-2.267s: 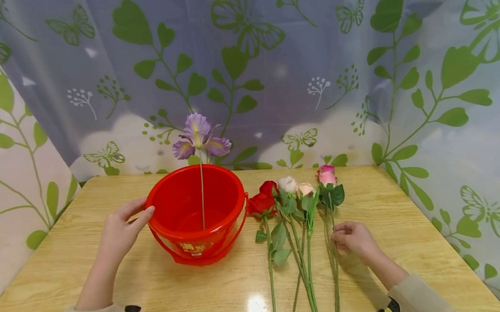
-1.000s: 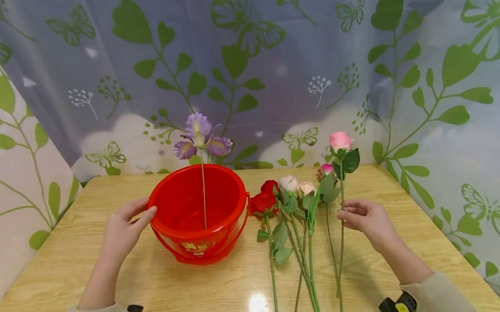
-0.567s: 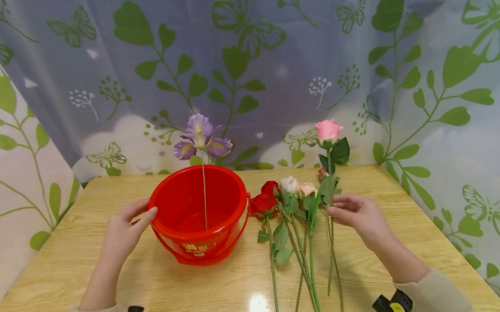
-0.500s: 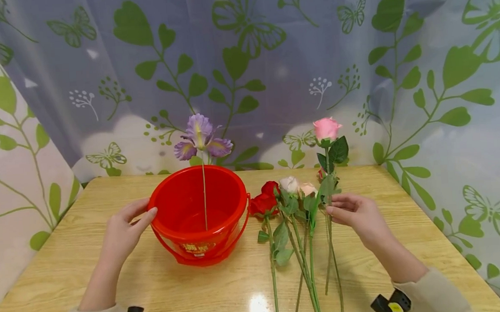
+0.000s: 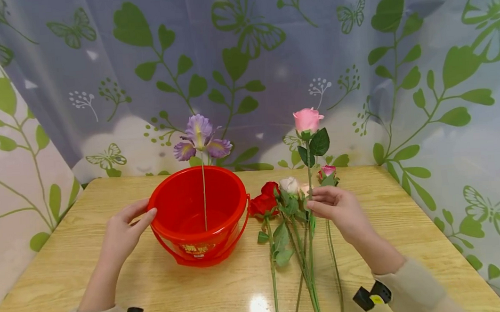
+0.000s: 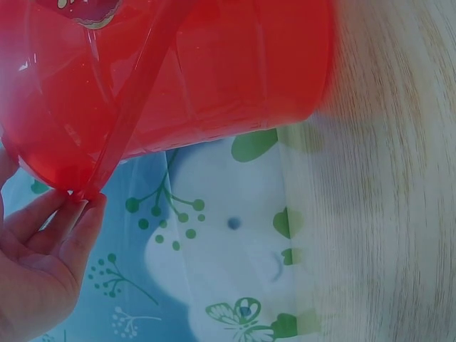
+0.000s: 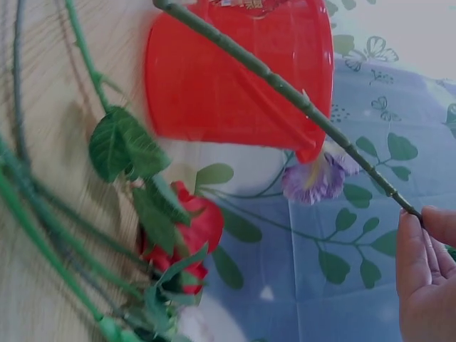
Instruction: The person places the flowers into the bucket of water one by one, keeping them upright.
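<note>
A red bucket (image 5: 179, 243) stands on the table, a purple iris (image 5: 199, 132) upright inside it. My left hand (image 5: 124, 235) pinches the bucket's rim on its left side, thumb outside; the left wrist view has those fingers (image 6: 82, 235) by the handle's joint. In my right hand (image 5: 342, 215) a pink rose (image 5: 307, 121) is held upright by its stem, between thumb and fingers, above the lying flowers. The right wrist view shows that stem (image 7: 306, 107) running slantwise in front of the bucket. Its lower end is hard to tell from the stems behind.
Right of the bucket lie red roses (image 5: 264, 204), a white rose (image 5: 289, 185) and a peach rose partly hidden by the right hand's fingers. A dark pink rose (image 5: 327, 171) lies farther right. A patterned curtain (image 5: 246, 81) hangs behind the wooden table (image 5: 407, 242).
My right hand has picked the pink rose off the table, raised it upright and carried it left toward the bucket. The dark pink rose stays behind. My left hand keeps its place on the rim.
</note>
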Tool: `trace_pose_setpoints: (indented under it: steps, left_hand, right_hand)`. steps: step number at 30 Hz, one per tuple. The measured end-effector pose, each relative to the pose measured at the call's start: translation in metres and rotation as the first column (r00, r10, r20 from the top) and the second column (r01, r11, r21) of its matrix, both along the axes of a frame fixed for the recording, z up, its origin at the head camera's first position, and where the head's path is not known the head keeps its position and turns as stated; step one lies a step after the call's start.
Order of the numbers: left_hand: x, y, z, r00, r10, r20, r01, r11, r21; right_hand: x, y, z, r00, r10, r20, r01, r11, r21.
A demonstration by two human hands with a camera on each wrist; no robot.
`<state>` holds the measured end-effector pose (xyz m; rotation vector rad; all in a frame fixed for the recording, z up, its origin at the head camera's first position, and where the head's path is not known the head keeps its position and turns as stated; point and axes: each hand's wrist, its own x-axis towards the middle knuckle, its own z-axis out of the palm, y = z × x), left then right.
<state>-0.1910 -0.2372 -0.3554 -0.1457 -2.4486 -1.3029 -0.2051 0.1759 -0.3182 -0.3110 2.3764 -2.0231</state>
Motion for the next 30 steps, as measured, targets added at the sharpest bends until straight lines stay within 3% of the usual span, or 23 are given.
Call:
trace_pose_setpoints:
  steps: [18,30]
  left_hand:
    - [0.001,0.000,0.000,1.000,0.001,-0.001,-0.001,1.000,-0.006]
    - [0.001,0.000,0.002,1.000,0.000,0.010,0.000,1.000,-0.006]
  right_hand:
    - [-0.009,-0.041,0.016,0.998,0.067,0.009,-0.066,0.993,-0.098]
    - [-0.012,-0.060,0.027,0.996,0.080,-0.046,-0.087,0.979,-0.186]
